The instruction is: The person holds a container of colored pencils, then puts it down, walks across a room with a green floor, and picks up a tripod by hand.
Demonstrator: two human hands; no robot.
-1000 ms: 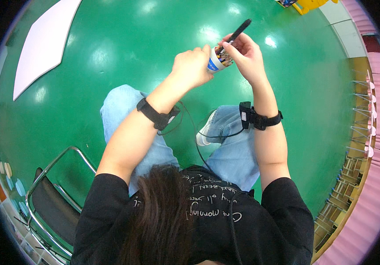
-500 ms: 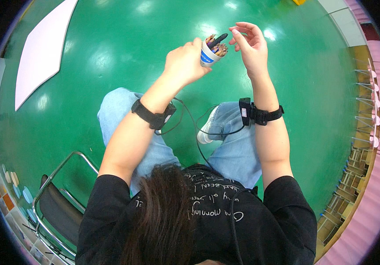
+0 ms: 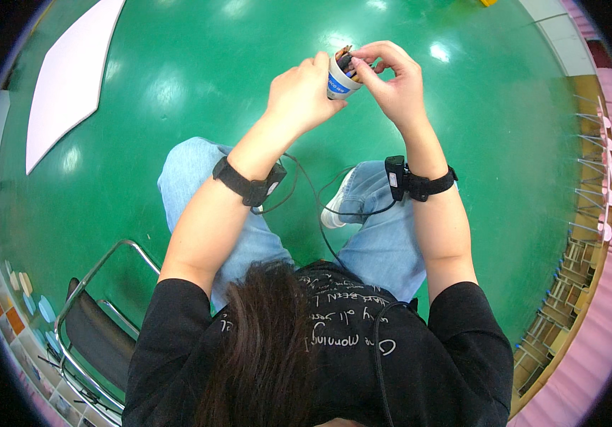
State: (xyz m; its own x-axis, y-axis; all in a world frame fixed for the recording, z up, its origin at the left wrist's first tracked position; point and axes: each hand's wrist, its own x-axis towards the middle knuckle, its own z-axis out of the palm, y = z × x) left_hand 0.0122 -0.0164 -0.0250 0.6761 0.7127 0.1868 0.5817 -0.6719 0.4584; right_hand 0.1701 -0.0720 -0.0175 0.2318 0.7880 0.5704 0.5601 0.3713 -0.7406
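Observation:
My left hand (image 3: 302,92) is wrapped round a white paper cup (image 3: 334,86) with a blue band, held tilted out in front of me above the floor. Several wooden pencils (image 3: 346,50) and a black pen (image 3: 344,62) stand in the cup. At its mouth, my right hand (image 3: 395,77) has its thumb and fingers closed over the upper end of the black pen. These fingertips hide part of the cup's contents. Each forearm wears a black strap with a small box, the left one (image 3: 242,183) and the right one (image 3: 419,183).
Black cables (image 3: 320,220) run between the wrist boxes and my body. Below the hands are my knees in blue jeans (image 3: 195,178). A chair (image 3: 96,327) with a metal frame stands at the lower left, a pale board (image 3: 71,85) at the upper left. Green floor (image 3: 505,178) lies around me.
My right hand has moved left to the cup's mouth and closed its fingers on the black pen's end. The cup has stayed in my left hand, shifting slightly.

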